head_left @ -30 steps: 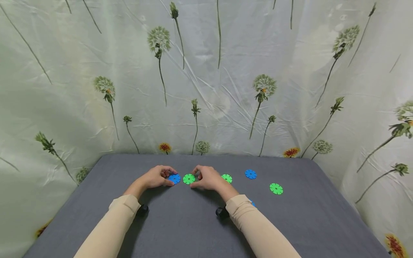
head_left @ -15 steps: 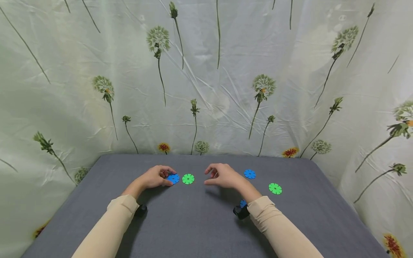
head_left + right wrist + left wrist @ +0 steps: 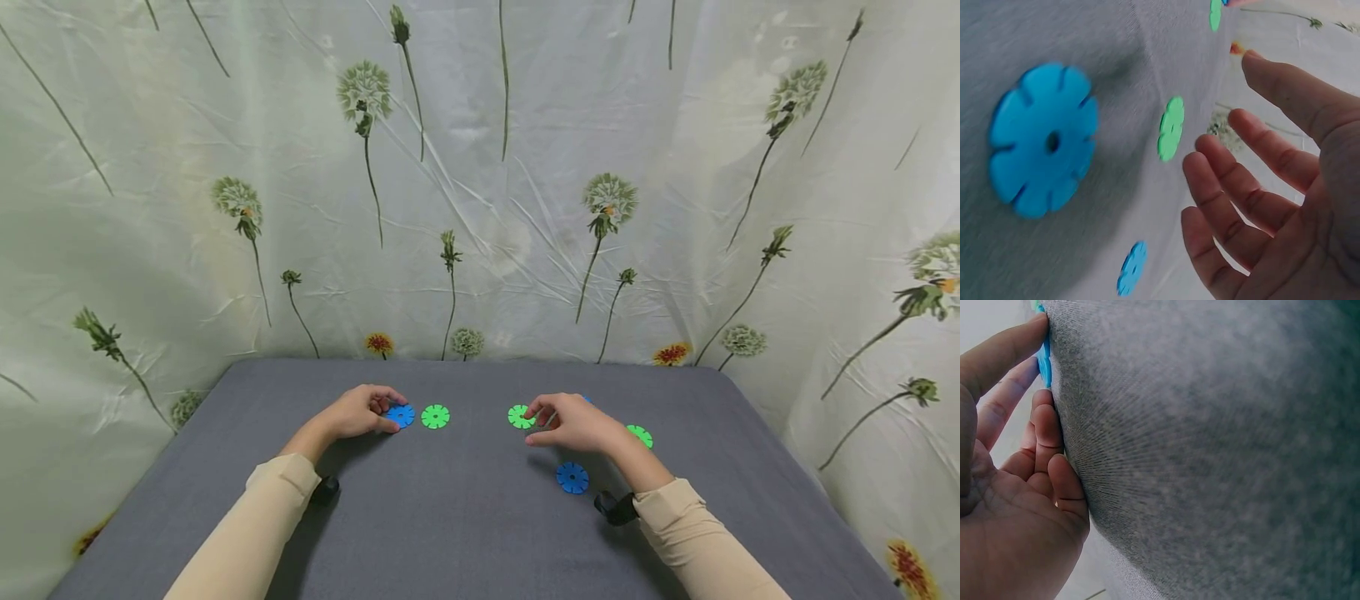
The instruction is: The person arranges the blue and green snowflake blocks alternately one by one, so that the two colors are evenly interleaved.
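At the left of the table, my left hand (image 3: 356,414) pinches the edges of a flat blue notched disc (image 3: 403,416) between thumb and forefinger; the left wrist view shows the same blue disc (image 3: 1045,362) edge-on at the fingertips. Just right of it lies a green notched disc (image 3: 435,417). My right hand (image 3: 581,427) is above the cloth with nothing in its relaxed fingers. Its fingertips overlap the side of a second green disc (image 3: 517,417) in the head view. The right wrist view shows that green disc (image 3: 1171,128) apart from the fingers.
Nearer the front lies a blue disc (image 3: 572,477). Behind the right hand another blue disc (image 3: 587,400) is mostly hidden, and a green disc (image 3: 640,434) is partly covered by the wrist. A flowered curtain (image 3: 480,208) hangs behind the grey-covered table (image 3: 450,533).
My right hand has left the green disc beside the left hand's blue one and moved right to the second green disc. The left hand has stayed on its blue disc.
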The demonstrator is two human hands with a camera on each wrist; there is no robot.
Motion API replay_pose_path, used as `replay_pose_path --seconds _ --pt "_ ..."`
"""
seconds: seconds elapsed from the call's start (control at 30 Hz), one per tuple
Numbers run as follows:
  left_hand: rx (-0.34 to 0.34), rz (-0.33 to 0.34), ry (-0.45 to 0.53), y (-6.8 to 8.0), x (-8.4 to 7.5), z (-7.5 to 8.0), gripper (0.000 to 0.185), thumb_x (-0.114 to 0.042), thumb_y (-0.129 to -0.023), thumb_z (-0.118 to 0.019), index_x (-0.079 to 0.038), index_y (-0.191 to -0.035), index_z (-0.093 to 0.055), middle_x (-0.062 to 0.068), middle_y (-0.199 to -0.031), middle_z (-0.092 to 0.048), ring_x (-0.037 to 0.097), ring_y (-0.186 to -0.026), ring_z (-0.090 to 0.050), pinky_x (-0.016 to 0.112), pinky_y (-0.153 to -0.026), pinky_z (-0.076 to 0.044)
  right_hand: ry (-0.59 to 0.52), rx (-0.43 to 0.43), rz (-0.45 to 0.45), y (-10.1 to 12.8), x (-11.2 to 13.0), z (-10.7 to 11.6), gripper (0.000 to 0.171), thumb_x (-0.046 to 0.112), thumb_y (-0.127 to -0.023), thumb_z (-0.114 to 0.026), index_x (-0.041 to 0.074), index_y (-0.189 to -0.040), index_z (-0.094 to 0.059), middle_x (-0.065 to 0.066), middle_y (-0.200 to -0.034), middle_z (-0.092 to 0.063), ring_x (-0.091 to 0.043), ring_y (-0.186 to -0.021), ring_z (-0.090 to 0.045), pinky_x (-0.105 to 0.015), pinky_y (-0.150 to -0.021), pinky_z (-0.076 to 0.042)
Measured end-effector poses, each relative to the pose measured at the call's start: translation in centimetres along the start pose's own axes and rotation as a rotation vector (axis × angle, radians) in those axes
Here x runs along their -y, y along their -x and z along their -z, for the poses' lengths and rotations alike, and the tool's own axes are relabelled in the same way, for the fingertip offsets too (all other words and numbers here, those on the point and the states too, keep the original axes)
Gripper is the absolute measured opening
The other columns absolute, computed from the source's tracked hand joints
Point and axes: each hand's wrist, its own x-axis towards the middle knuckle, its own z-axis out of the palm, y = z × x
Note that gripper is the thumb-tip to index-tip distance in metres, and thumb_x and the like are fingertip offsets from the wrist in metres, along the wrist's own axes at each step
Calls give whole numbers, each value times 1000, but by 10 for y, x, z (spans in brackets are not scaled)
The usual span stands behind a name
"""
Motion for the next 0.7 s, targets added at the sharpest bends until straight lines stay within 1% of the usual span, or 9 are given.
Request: replay_pose_path --seconds 0.13,0.3,0.37,0.5,0.6,0.7 --pt "-1 2 -6 0 0 0 38 -18 -82 -83 -15 -118 -72 6 -96 -61 18 -81 -51 31 -69 -43 26 4 21 15 -10 3 39 31 -88 -79 8 -118 -68 -11 -109 -70 -22 -97 -70 -38 -85 -57" --pt "4 4 -8 1 -2 1 38 -19 -82 -83 -16 -118 -72 6 -96 -61 18 -81 -51 31 -69 -42 52 6 -4 30 -22 4 42 32 -86 -80 9 -118 -68 -9 -109 -70 -24 -99 -68 -37 -82 -56" --pt "5 11 -8 1 -3 2 37 -21 -82 -83 -17 -118 -72 6 -96 -61 18 -80 -51 31 -68 -42 58 6 -15 35 -27 3 42 32 -85 -82 10 -118 -69 -8 -109 -70 -23 -98 -66 -36 -80 -55" --pt "-1 14 -29 -1 -7 5 39 -23 -83 -83 -17 -120 -72 5 -94 -61 17 -76 -50 31 -67 -42 59 -4 -5 45 -35 1 42 30 -82 -84 9 -115 -70 -5 -105 -70 -18 -92 -63 -29 -77 -52" --pt "-18 5 -69 -4 -11 5 41 -26 -83 -83 -17 -121 -71 5 -95 -61 16 -76 -49 32 -70 -42 52 -10 -6 50 -40 -2 43 29 -81 -85 8 -115 -70 -3 -102 -68 -16 -90 -61 -26 -76 -50" --pt "-40 -12 -103 -8 -18 2 43 -30 -82 -84 -17 -121 -72 5 -99 -61 16 -81 -49 34 -75 -44 47 -20 -11 53 -43 -4 43 29 -80 -86 8 -114 -71 -1 -100 -67 -15 -88 -59 -26 -76 -50"
